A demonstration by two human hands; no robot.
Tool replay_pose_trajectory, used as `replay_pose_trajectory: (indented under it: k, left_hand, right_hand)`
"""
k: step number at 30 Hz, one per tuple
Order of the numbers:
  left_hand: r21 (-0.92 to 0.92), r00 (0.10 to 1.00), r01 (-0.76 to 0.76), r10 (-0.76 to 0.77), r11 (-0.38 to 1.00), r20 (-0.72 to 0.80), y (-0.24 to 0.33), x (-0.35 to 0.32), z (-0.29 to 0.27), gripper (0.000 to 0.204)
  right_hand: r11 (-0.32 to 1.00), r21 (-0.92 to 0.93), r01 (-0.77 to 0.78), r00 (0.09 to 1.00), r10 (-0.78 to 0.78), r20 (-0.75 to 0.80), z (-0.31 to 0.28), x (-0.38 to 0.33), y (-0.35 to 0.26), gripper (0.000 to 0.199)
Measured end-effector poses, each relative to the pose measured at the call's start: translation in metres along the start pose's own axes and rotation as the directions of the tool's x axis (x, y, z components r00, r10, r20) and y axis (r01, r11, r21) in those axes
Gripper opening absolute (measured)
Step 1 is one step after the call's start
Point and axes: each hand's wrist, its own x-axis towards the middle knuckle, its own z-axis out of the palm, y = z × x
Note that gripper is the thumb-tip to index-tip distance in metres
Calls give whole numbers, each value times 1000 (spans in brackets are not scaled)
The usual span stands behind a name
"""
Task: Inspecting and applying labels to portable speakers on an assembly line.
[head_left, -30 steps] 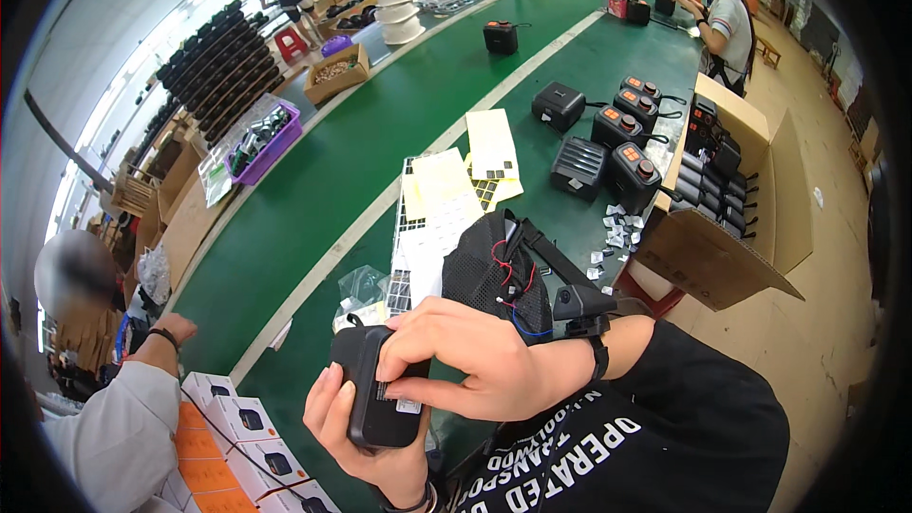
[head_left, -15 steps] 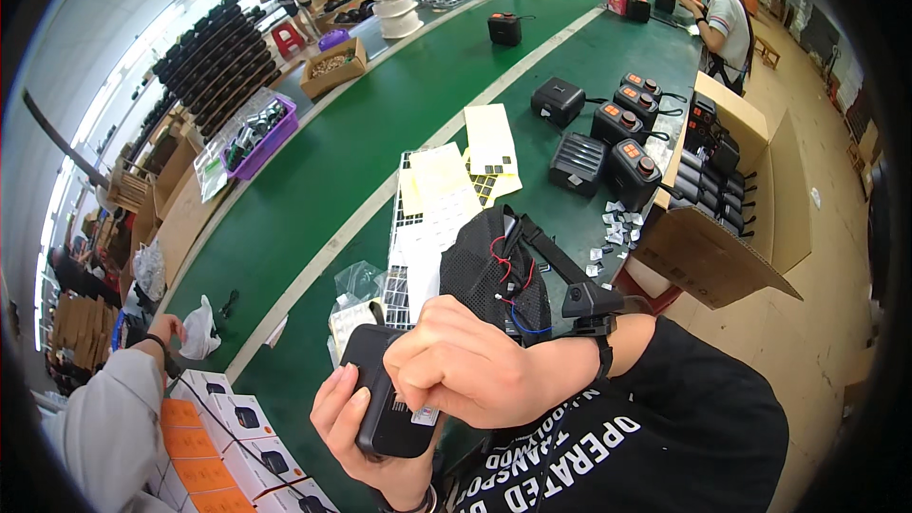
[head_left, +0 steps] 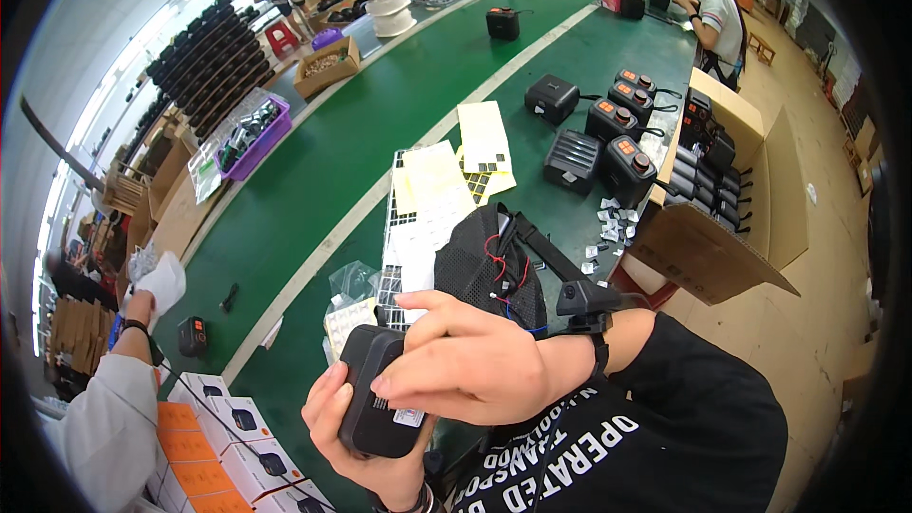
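A black box-shaped device (head_left: 357,407) with rounded edges is tilted in my left hand (head_left: 372,475), whose fingers wrap around its lower side. A small white label sticks to the device's near face, beside some light ribbed marks. Over that face reaches my right hand (head_left: 470,361), its index finger lifted and apart, its lower fingertip touching the surface close to the label. The right palm is turned away. Just beyond my hands lies a black mesh bag (head_left: 475,256) with red and blue wires. Yellow and white sticker sheets (head_left: 439,188) lie past it.
Several black devices (head_left: 613,121) with orange marks stand at the right, by an open cardboard box (head_left: 708,245). Small white packets (head_left: 608,218) lie nearby. At the left, a co-worker's hand (head_left: 141,309) holds white plastic above white product boxes (head_left: 228,418). Another person (head_left: 717,14) works at far right.
My right index finger has lifted and straightened from a curled grip. The co-worker's hand moved away and left with the white plastic; a small black device now shows on the table there.
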Motion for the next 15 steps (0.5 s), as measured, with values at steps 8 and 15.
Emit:
replay_pose_trajectory:
  k: [8, 15]
  left_hand:
    - [224, 990, -144, 142, 964, 24, -1, 0, -2, 72]
    - [106, 985, -166, 160, 980, 66, -2, -2, -4, 86]
  right_hand:
    - [995, 22, -100, 995, 100, 17, -1, 8, -5, 26]
    - [995, -5, 97, 995, -97, 32, -3, 4, -8, 23]
